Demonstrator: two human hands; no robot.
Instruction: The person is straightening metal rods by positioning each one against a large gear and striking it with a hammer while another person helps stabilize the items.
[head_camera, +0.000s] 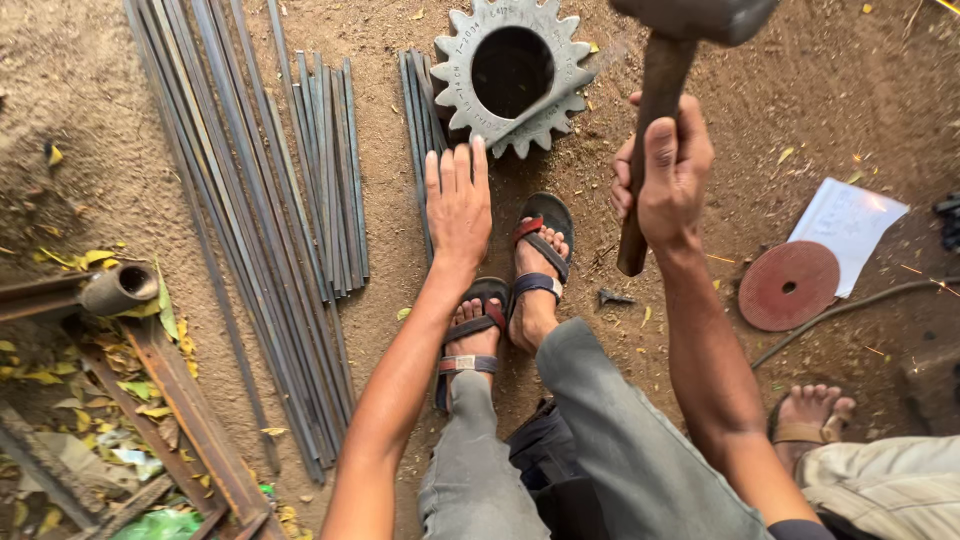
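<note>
Two bare hands work above a big steel gear wheel (512, 75) that lies flat on the dirt ground (820, 100). The right hand (665, 175), to the right of the gear wheel, is closed tight around the wooden handle of a hammer (660, 90), whose dark head is raised beside the gear wheel. The left hand (457, 205) is open and flat, fingers straight, holding nothing, just below the gear wheel. Short steel bars (418, 110) lie left of the gear wheel, touching it.
</note>
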